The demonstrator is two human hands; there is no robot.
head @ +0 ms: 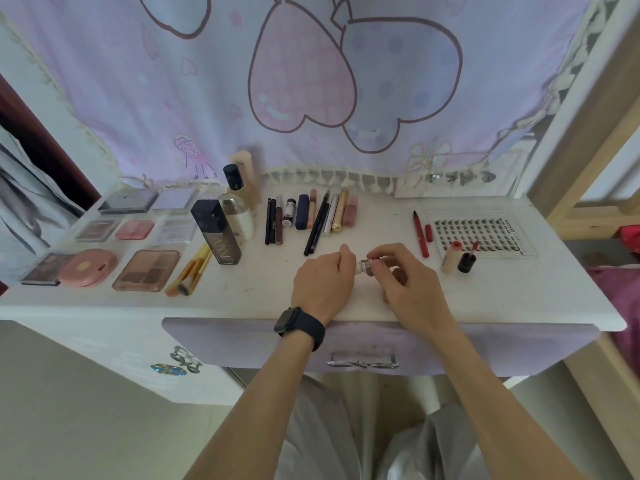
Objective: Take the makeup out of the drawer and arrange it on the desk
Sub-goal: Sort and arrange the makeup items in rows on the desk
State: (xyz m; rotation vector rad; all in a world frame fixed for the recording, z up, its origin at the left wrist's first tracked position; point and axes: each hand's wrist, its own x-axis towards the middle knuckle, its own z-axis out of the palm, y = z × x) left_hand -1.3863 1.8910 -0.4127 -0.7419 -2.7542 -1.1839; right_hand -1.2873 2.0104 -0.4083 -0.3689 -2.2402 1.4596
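Both hands meet over the middle of the white desk (pixel 242 296). My left hand (pixel 323 282), with a black watch on the wrist, grips one end of a small clear bottle (pixel 364 266). My right hand (pixel 401 275) pinches the bottle's other end, at its cap. The purple drawer (pixel 242 344) under the desk edge is closed, with a silver bow handle (pixel 362 362). Makeup lies in groups on the desk: palettes and compacts (pixel 145 270) at the left, tall bottles (pixel 216 232), and a row of pencils and tubes (pixel 311 216) at the back.
A clear tray of false lashes (pixel 485 233) sits at the right with a red pen (pixel 419 233), a beige tube (pixel 450 258) and an open lip gloss (pixel 467 259) beside it. Brushes (pixel 192 271) lie left of centre. A printed curtain (pixel 311 81) hangs behind.
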